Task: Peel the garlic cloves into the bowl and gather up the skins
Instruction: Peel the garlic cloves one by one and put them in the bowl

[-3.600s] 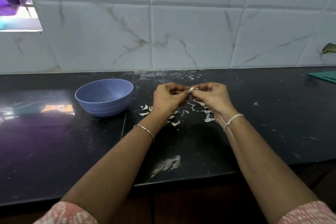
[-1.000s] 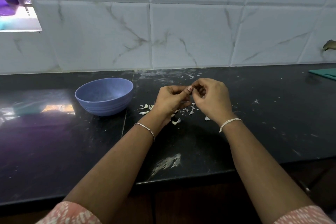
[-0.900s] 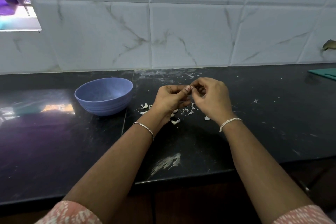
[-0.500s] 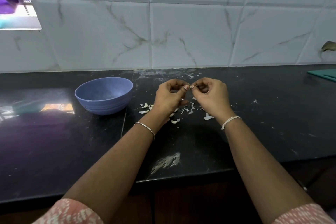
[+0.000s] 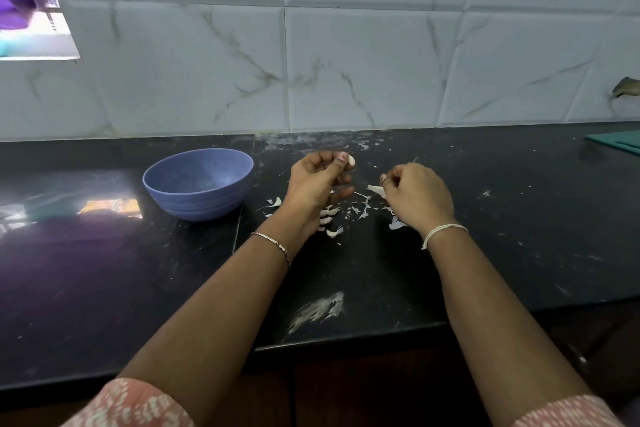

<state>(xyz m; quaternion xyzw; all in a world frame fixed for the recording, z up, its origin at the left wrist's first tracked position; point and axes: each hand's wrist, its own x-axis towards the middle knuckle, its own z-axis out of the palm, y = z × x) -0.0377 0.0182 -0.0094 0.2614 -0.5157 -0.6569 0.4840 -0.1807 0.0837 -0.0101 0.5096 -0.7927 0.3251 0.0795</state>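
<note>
- The left hand (image 5: pixel 318 184) is raised a little above the black worktop (image 5: pixel 381 270). Its thumb and fingertips pinch a pale garlic clove (image 5: pixel 351 160), which sticks out at the hand's 1 o'clock.
- The right hand (image 5: pixel 417 196) is apart from the left, at its 3 o'clock. Its curled fingers pinch a white strip of skin (image 5: pixel 376 189) that points toward the left hand.
- Loose skins (image 5: pixel 364 210) are scattered on the worktop under and between the two hands. Some of the thicker pale pieces (image 5: pixel 333 231) sit at 6 o'clock of the left hand; I cannot tell whether they are skins or cloves.
- The blue bowl (image 5: pixel 197 208) stands upright at 9 o'clock of the left hand, just beside the scatter.
- A white smear (image 5: pixel 318 310) marks the worktop at 6 o'clock, near its front edge.
- A teal board (image 5: pixel 620 142) lies at the far 3 o'clock edge.
</note>
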